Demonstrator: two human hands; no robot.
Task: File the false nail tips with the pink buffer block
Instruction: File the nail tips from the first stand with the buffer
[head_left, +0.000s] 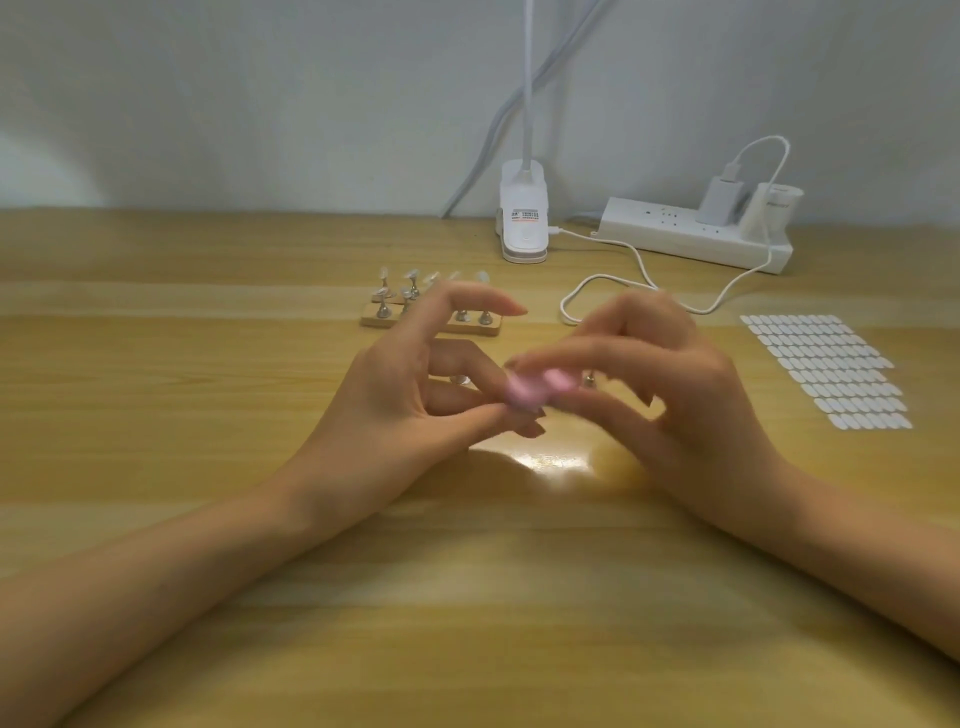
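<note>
- While your hands are meeting over the middle of the wooden table (208, 649), your right hand (675, 395) is gripping the pink buffer block (535, 391) between index finger and thumb, and both are showing blurred.
- Your left hand (395, 395) is curling thumb and fingers together at the block's left end; I cannot tell whether they are pinching anything.
- False nail tips on stands (431, 296) are standing just behind your left hand.
- A sticker sheet (826, 369) is lying to your right, while a clip lamp (523, 218) and power strip (691, 234) are sitting by the wall.
</note>
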